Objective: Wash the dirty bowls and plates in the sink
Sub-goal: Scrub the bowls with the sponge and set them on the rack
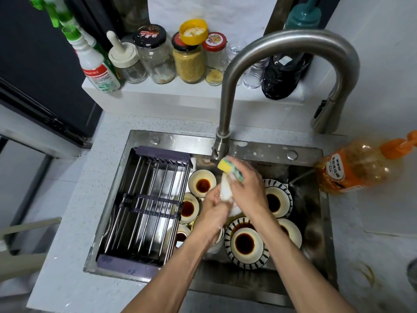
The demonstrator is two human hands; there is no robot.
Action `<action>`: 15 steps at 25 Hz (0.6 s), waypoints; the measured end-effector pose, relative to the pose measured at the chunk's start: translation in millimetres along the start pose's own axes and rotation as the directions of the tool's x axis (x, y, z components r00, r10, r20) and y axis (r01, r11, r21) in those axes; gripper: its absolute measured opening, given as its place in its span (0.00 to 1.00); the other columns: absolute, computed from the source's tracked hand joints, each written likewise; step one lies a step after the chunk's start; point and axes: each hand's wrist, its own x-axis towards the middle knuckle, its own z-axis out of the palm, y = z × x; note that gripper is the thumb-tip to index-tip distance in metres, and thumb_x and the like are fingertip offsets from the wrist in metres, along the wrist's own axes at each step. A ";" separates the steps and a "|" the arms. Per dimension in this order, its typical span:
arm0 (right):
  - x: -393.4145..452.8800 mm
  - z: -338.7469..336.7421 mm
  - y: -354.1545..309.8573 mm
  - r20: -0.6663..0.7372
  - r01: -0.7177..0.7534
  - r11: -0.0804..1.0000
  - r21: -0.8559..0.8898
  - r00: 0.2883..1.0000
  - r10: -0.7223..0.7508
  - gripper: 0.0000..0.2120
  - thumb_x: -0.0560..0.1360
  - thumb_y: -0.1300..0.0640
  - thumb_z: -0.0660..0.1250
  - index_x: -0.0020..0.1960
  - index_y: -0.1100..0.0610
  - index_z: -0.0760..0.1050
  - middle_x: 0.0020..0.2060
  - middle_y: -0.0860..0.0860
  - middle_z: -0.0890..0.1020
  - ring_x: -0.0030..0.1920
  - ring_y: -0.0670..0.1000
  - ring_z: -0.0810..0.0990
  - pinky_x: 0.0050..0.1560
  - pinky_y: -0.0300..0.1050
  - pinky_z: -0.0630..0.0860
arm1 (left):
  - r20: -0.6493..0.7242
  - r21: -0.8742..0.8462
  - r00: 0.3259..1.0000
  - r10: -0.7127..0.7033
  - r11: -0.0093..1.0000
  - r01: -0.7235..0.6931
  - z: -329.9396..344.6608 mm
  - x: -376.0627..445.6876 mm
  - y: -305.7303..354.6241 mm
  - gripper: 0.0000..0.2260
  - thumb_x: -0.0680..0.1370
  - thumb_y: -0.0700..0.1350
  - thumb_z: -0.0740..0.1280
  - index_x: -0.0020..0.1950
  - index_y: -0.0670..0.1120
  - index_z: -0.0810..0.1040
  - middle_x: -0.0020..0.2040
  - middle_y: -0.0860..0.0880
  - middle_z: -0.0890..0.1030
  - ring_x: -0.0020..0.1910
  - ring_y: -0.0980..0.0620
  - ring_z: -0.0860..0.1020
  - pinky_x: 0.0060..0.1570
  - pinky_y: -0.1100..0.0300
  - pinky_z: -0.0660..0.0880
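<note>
Over the steel sink (293, 288), my left hand (213, 206) grips a small white soapy dish (226, 191) tilted on edge. My right hand (247, 188) holds a yellow and green sponge (229, 168) against that dish. Beneath lie several cream bowls with dark sauce in them, such as one at the back (202, 183) and one in front (247, 244) sitting on a black-striped plate (228, 233). Another sauce bowl (275, 201) rests on a striped plate at the right. My forearms hide part of the pile.
A metal drying rack (144, 206) spans the sink's left half. The curved faucet (225, 105) rises behind, its head hanging at the right. An orange detergent bottle (354, 168) lies on the right counter. Jars (188, 62) and spray bottles (94, 62) line the back ledge.
</note>
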 end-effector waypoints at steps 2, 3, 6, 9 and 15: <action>-9.9 7.4 -1.9 -0.031 0.304 0.951 -0.050 0.952 -0.306 0.21 0.76 0.60 0.61 0.68 0.50 0.76 0.65 0.47 0.75 0.66 0.47 0.71 0.68 0.48 0.71 | -0.052 -0.249 0.999 -0.008 0.969 -0.005 -7.8 15.1 -1.5 0.16 0.76 0.26 0.56 0.58 0.39 0.77 0.46 0.44 0.82 0.48 0.47 0.80 0.42 0.58 0.80; -20.7 12.9 1.8 -0.067 0.427 0.900 -0.087 0.899 -0.433 0.20 0.76 0.61 0.61 0.68 0.54 0.76 0.66 0.50 0.75 0.68 0.50 0.70 0.70 0.49 0.68 | -0.051 -0.392 0.998 -0.022 0.920 0.000 -13.4 22.1 -2.0 0.15 0.77 0.28 0.57 0.60 0.36 0.76 0.49 0.40 0.81 0.48 0.45 0.80 0.44 0.57 0.81; -46.3 29.5 22.9 -0.209 0.515 0.832 -0.207 0.807 -0.552 0.20 0.79 0.64 0.60 0.69 0.61 0.73 0.71 0.59 0.71 0.73 0.61 0.66 0.73 0.56 0.64 | 0.050 -0.621 0.998 -0.035 0.781 0.059 -20.2 24.5 -4.4 0.16 0.77 0.34 0.62 0.64 0.31 0.75 0.57 0.33 0.80 0.55 0.40 0.80 0.56 0.53 0.80; -48.0 35.4 19.1 -0.393 0.402 0.912 -0.088 0.827 -0.402 0.22 0.79 0.65 0.58 0.72 0.61 0.69 0.72 0.58 0.69 0.73 0.58 0.66 0.72 0.54 0.65 | 0.110 -0.679 0.993 -0.031 0.728 0.098 -16.6 16.4 -9.4 0.18 0.79 0.38 0.63 0.67 0.31 0.72 0.60 0.33 0.79 0.57 0.41 0.81 0.60 0.53 0.78; -8.4 10.8 4.0 -0.154 -0.177 0.756 0.630 0.926 0.345 0.25 0.79 0.69 0.62 0.65 0.41 0.75 0.69 0.47 0.75 0.64 0.45 0.76 0.64 0.40 0.74 | -0.025 -0.543 0.995 -0.100 0.837 0.070 -24.5 11.2 -9.4 0.27 0.74 0.42 0.71 0.71 0.37 0.70 0.63 0.34 0.78 0.64 0.36 0.76 0.59 0.44 0.78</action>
